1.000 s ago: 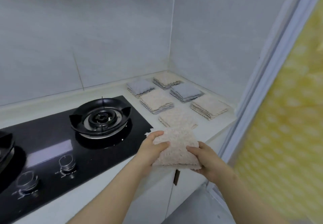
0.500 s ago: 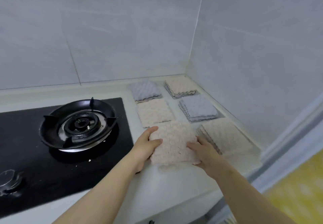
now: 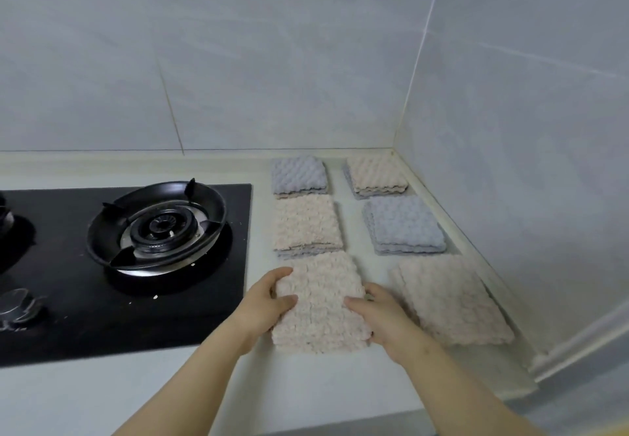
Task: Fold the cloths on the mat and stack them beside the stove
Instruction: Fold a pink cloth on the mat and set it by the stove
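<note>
Folded pink cloth [image 3: 320,303] on the worktop [image 3: 306,388]
Soft, light, floppy: left grip [image 3: 269,303] and right grip [image 3: 377,316] pinch its side edges.

Home kitchen, seemingly: gas stove [image 3: 156,231], tiled walls [image 3: 238,61]

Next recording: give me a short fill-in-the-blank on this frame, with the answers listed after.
1. The left hand and right hand grip the beige cloth to the ___ of the stove.
2. Counting the one under the hands, the cloth piles number ___.
3. Piles topped by grey cloth number ___.
Answers: right; six; two.
</note>
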### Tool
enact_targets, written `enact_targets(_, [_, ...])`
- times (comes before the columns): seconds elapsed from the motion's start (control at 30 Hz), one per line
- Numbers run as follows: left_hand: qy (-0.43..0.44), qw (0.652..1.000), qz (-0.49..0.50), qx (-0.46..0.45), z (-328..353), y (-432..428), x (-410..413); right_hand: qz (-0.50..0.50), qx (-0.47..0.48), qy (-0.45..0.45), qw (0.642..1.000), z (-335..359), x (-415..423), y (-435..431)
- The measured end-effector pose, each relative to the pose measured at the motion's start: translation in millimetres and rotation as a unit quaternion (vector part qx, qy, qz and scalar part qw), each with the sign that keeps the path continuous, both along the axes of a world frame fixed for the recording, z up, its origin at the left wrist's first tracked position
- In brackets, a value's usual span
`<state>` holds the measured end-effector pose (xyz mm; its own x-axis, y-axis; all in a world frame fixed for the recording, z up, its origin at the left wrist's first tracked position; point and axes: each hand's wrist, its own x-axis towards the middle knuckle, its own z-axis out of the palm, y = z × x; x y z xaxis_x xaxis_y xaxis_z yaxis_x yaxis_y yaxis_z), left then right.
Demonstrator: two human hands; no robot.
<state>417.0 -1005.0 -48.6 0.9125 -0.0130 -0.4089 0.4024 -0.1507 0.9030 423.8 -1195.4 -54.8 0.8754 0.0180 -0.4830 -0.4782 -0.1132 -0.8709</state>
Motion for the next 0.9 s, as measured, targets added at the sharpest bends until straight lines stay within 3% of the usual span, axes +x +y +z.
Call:
enact_targets(0.07, [0.001, 0.999, -0.003, 0.034, -0.8, -2.7, -1.4, 0.018, -0.046, -0.006, 0.999, -1.9, 0.0, -0.7])
enact_targets(0.1, [-0.006, 0.996, -0.014, 0.084, 0.7, -4.0, -2.2, 0.025, -0.076, -0.018, 0.997, -2.4, 0.2, -0.5])
enact_targets(0.13, [-0.023, 0.981, -0.034, 0.189, 1.7, -4.2, -3.0, 0.028, -0.111, -0.045, 0.992, 0.1, -0.1, 0.0])
enact_targets(0.2, [-0.129, 0.895, -0.01, 0.427, 5.1, -5.4, -2.3, 0.023, -0.2, -0.156, 0.967, 10.5, 0.3, 2.9])
enact_targets(0.23, [-0.223, 0.858, 0.017, 0.462, 4.8, -8.8, 0.2, 0.032, -0.251, -0.224, 0.941, 16.3, 1.4, 4.7])
enact_targets(0.3, [-0.306, 0.83, -0.011, 0.465, -1.1, -20.2, 6.3, 0.096, -0.355, -0.296, 0.881, 24.5, 5.8, 12.8])
enact_targets(0.4, [-0.189, 0.846, -0.121, 0.483, -17.5, -34.0, 9.6, 0.207, -0.447, -0.252, 0.833, 7.3, 12.4, 23.8])
enact_targets(0.47, [-0.141, 0.855, -0.136, 0.479, -31.7, -32.8, 9.8, 0.234, -0.466, -0.228, 0.822, -11.6, 13.6, 26.7])
enact_targets(0.9, [-0.179, 0.805, -0.129, 0.551, -52.9, -32.1, 14.5, 0.232, -0.506, -0.234, 0.797, -42.0, 16.6, 24.9])
